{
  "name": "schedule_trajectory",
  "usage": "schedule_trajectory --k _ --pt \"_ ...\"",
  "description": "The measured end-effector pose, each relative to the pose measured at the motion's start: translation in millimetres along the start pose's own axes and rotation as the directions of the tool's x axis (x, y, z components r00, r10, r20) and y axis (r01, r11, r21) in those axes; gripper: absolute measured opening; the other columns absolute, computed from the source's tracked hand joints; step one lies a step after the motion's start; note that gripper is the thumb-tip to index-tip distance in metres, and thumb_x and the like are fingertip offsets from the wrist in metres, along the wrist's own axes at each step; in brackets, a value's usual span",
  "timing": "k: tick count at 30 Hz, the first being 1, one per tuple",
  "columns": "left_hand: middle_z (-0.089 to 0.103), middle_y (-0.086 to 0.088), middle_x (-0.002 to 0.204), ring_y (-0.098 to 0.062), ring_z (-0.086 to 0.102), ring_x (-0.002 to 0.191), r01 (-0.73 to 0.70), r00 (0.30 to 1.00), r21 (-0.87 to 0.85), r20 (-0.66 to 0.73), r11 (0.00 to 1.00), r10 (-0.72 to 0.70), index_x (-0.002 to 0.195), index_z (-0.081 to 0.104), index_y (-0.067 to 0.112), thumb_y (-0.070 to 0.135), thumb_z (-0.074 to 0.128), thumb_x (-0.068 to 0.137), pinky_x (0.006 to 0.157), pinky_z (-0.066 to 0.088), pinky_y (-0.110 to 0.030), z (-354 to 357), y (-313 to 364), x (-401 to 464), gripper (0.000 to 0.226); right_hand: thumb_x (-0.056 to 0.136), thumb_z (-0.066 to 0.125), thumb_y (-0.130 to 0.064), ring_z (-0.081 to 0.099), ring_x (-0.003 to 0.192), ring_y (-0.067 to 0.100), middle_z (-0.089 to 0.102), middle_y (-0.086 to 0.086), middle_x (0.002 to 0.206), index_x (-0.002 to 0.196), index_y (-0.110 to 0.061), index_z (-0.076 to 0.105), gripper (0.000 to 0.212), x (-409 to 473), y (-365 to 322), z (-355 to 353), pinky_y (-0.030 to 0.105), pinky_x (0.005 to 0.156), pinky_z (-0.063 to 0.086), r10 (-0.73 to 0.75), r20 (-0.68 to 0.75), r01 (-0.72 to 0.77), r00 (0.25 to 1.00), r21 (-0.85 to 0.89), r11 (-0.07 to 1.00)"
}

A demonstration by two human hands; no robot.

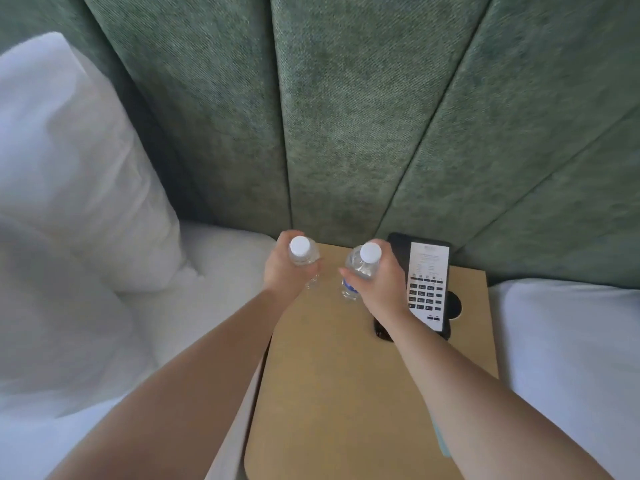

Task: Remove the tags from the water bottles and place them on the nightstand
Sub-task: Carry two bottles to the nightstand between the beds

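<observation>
Two clear water bottles with white caps stand upright at the back of the tan nightstand (pixel 332 393). My left hand (pixel 285 270) is wrapped around the left bottle (pixel 300 249) just below its cap. My right hand (pixel 381 282) grips the right bottle (pixel 362 263) around its shoulder; a blue label shows low on that bottle. The bottles are a short gap apart. No tag is visible on either neck. Whether the bottoms touch the nightstand is hidden by my hands.
A black desk phone (pixel 427 285) with a white keypad card sits at the nightstand's back right, close to my right wrist. A green padded headboard (pixel 346 116) rises behind. White pillows (pixel 69 150) and bedding lie left; another white bed (pixel 571 341) lies right.
</observation>
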State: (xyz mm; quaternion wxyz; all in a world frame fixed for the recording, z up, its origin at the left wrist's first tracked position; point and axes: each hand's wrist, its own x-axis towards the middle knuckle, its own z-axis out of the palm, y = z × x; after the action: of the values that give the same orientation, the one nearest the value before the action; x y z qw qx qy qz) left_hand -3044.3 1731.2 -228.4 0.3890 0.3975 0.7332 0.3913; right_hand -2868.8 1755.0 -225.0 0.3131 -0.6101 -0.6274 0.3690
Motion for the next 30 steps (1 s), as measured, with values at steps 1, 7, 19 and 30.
schedule_trajectory --k 1,7,19,30 --pt "0.059 0.017 0.091 0.001 0.058 0.084 0.006 1.000 0.001 0.011 1.000 -0.006 0.103 0.047 0.039 0.030 0.083 0.064 0.059 0.041 -0.016 2.1 -2.0 6.6 0.054 0.066 0.083 -0.037 0.057 0.096 0.012 0.062 -0.006 0.105 0.111 -0.024 0.050 0.058 7.5 2.5 4.3 0.024 0.080 0.043 0.012 0.000 -0.012 1.000 0.009 1.000" --pt "0.064 0.018 0.089 0.005 0.061 0.076 0.014 0.996 -0.034 0.088 0.999 -0.011 0.094 0.049 0.045 0.042 0.076 0.056 0.052 0.044 -0.008 7.8 -14.4 32.1 0.047 0.066 0.084 -0.032 0.058 0.102 0.019 0.061 0.000 0.108 0.113 -0.019 0.050 0.060 33.1 16.4 29.9 0.035 0.089 0.048 0.045 0.003 -0.045 0.999 0.027 0.999" --pt "0.054 0.005 0.128 -0.012 0.054 0.118 -0.020 0.980 -0.048 0.197 0.999 0.029 0.126 0.037 0.044 0.063 0.080 0.053 0.097 0.046 -0.031 6.3 -20.4 33.1 0.087 0.068 0.081 -0.042 0.055 0.108 0.018 0.056 -0.003 0.118 0.123 -0.021 0.044 0.070 36.3 15.6 36.0 0.033 0.091 0.045 0.060 0.054 -0.059 0.997 -0.011 0.998" --pt "0.019 0.002 0.157 -0.016 0.024 0.144 0.028 0.996 0.108 0.081 0.994 -0.037 0.153 0.004 0.028 0.072 0.067 0.056 0.111 0.027 -0.034 -21.1 7.3 -24.5 0.124 0.085 0.064 -0.046 0.031 0.139 0.014 0.035 -0.001 0.151 0.147 -0.020 0.030 0.075 -7.8 -12.6 -17.6 0.021 0.105 0.022 0.050 0.041 -0.046 0.998 -0.089 0.995"
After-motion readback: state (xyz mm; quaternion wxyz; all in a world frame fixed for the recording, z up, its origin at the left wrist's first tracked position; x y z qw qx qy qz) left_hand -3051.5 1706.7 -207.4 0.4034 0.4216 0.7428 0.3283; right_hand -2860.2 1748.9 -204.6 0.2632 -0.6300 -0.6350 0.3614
